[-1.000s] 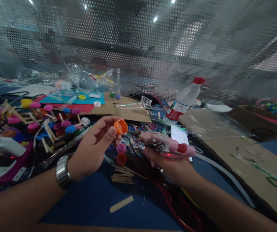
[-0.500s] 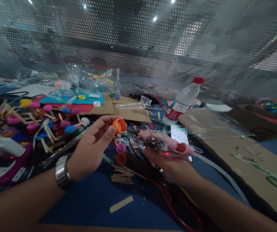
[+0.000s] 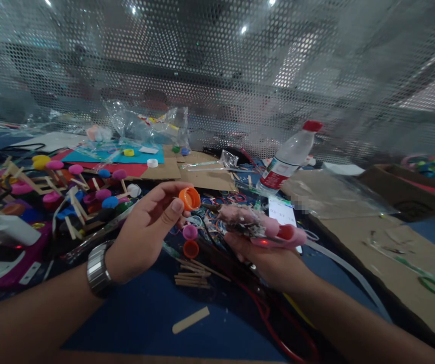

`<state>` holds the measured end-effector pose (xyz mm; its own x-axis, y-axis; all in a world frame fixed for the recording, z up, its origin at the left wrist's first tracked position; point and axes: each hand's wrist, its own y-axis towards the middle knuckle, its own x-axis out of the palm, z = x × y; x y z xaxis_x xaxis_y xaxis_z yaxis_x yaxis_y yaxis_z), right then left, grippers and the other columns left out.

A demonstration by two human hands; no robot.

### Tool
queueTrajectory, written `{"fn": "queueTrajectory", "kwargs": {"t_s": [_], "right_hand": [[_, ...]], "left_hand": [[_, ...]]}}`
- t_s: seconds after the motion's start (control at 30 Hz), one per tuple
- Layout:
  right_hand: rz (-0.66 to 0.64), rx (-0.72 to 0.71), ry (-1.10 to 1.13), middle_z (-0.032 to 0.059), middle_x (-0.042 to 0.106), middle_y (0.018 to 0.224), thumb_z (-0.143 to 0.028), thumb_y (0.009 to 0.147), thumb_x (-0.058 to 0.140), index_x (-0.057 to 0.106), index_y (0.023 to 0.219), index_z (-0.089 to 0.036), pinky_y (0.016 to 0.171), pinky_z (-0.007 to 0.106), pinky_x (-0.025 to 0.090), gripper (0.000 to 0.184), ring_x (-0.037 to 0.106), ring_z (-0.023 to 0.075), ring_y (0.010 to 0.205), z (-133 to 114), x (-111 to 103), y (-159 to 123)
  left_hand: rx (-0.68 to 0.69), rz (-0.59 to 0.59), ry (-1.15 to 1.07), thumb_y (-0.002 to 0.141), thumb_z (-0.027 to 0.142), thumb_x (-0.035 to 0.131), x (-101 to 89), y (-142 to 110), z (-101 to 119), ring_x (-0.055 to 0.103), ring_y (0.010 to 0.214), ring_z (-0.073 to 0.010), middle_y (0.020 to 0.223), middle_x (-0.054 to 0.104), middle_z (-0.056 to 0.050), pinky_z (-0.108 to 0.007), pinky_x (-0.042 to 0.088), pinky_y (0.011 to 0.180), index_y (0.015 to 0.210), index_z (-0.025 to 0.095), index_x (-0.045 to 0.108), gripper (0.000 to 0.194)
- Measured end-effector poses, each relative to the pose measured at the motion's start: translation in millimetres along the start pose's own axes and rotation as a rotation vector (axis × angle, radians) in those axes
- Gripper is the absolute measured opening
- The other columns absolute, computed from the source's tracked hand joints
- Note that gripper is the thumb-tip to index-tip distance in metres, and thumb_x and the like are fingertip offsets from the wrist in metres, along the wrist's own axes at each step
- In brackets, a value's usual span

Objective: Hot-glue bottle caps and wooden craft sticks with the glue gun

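Between thumb and fingers, my left hand [image 3: 145, 230] pinches an orange bottle cap [image 3: 189, 199], its hollow side turned toward the right. My right hand [image 3: 263, 258] is wrapped round a pink hot glue gun [image 3: 263, 227] with a lit red light and a clear glue stick [image 3: 348, 270] out of its back. The gun's dirty nozzle points left, close beside the cap; whether they touch I cannot tell. Below them lie a purple cap [image 3: 189, 232] and a darker orange cap [image 3: 191, 248]. Short wooden sticks [image 3: 192, 275] and a flat wooden stick [image 3: 190, 320] rest nearer me.
A heap of coloured caps and sticks [image 3: 77, 192] spreads at the left, beside a purple power strip [image 3: 24, 258]. Red-handled scissors [image 3: 274, 323] lie under my right arm. A water bottle [image 3: 289, 159] leans behind, near a phone [image 3: 283, 215]. Cardboard [image 3: 384, 253] covers the right.
The orange cap and my left fingers have shifted very slightly to the right. The glue gun is almost unmoved, still in my right hand.
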<state>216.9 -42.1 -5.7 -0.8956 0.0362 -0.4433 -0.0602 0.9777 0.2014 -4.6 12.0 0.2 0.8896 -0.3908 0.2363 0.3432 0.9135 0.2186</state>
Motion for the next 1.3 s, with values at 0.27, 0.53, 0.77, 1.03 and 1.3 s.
{"fn": "queueTrajectory", "kwargs": {"t_s": [0.27, 0.53, 0.77, 1.03, 1.3], "right_hand": [[-0.027, 0.01, -0.004, 0.0027, 0.07, 0.074, -0.042, 0.09, 0.064, 0.076, 0.118, -0.03, 0.042, 0.029, 0.042, 0.032, 0.053, 0.0168, 0.05, 0.7, 0.3, 0.3], [-0.006, 0.018, 0.01, 0.0033, 0.07, 0.073, -0.042, 0.088, 0.065, 0.077, 0.114, -0.028, 0.04, 0.028, 0.042, 0.032, 0.059, 0.0184, 0.054, -0.8, 1.3, 0.6], [0.008, 0.011, 0.032, 0.0062, 0.075, 0.088, -0.039, 0.088, 0.066, 0.077, 0.114, -0.028, 0.042, 0.029, 0.046, 0.031, 0.064, 0.0197, 0.06, -0.5, 1.6, 0.0], [0.015, 0.017, 0.027, 0.0071, 0.075, 0.09, -0.041, 0.089, 0.066, 0.077, 0.116, -0.028, 0.04, 0.028, 0.045, 0.031, 0.064, 0.0192, 0.06, 1.3, 1.4, -0.3], [0.023, 0.017, 0.007, 0.0031, 0.067, 0.071, -0.044, 0.09, 0.065, 0.076, 0.115, -0.025, 0.039, 0.025, 0.042, 0.033, 0.055, 0.0154, 0.051, 3.9, 1.3, -0.2]], "left_hand": [[0.002, 0.013, -0.001, 0.088, 0.046, 0.076, 0.3, 0.1, 2.4, 0.062, 0.081, -0.0133, 0.101, 0.07, -0.004, -0.024, 0.054, 0.074, 0.113, 0.024, 0.072, 0.033], [0.026, 0.004, -0.009, 0.089, 0.046, 0.076, -0.4, 0.7, -0.3, 0.062, 0.08, -0.0144, 0.1, 0.069, -0.005, -0.025, 0.054, 0.071, 0.112, 0.023, 0.072, 0.032], [0.018, -0.001, -0.019, 0.09, 0.045, 0.075, 0.6, 0.8, 0.5, 0.062, 0.081, -0.0137, 0.095, 0.069, -0.003, -0.023, 0.054, 0.071, 0.11, 0.024, 0.073, 0.029], [0.019, -0.002, -0.004, 0.09, 0.044, 0.075, -1.6, -0.4, 0.0, 0.063, 0.082, -0.0145, 0.102, 0.071, -0.005, -0.026, 0.055, 0.074, 0.113, 0.025, 0.073, 0.03], [0.001, -0.025, -0.008, 0.091, 0.045, 0.074, -3.1, -1.1, -2.6, 0.064, 0.083, -0.0115, 0.103, 0.07, -0.002, -0.021, 0.055, 0.075, 0.113, 0.028, 0.073, 0.028]]}}
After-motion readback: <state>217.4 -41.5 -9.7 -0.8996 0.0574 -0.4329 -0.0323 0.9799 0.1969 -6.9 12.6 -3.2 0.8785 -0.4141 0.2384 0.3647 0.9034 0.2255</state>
